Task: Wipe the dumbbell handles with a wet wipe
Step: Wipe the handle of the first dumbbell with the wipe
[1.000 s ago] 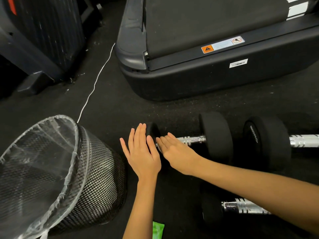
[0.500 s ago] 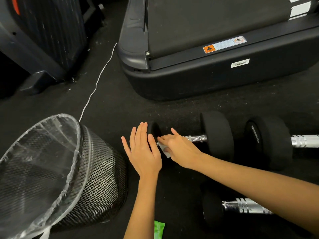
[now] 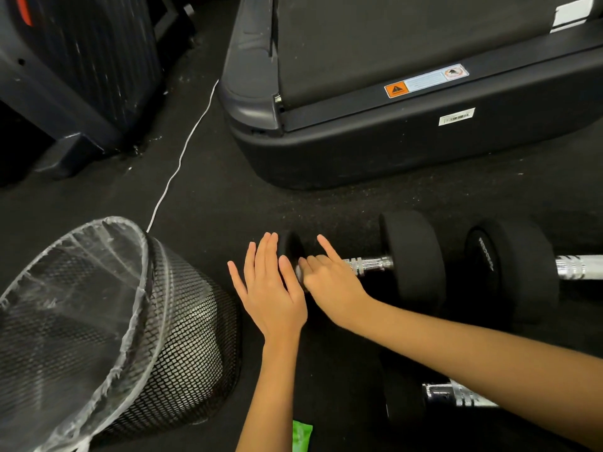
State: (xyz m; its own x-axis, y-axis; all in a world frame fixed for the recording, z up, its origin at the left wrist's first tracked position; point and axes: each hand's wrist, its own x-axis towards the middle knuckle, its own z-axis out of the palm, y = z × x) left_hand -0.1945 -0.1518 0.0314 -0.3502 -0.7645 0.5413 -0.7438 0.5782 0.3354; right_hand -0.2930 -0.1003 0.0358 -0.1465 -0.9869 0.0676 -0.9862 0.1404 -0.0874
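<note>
Wiping the near dumbbell's handle (image 3: 368, 265) w/ right hand (image 3: 329, 285), fingers curled over it; wipe not visible. Left hand (image 3: 267, 285) flat, steadying end weight (image 3: 290, 247). Next: probably slide right along the bar.

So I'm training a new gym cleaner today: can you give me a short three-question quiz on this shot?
1. True or false: the left hand lies flat against the end of a dumbbell.
2. Where is the right hand? A) on the handle B) in the bin C) on the treadmill
3. What colour is the packet at the bottom edge?

Key: 1 true; 2 A; 3 green.
</note>
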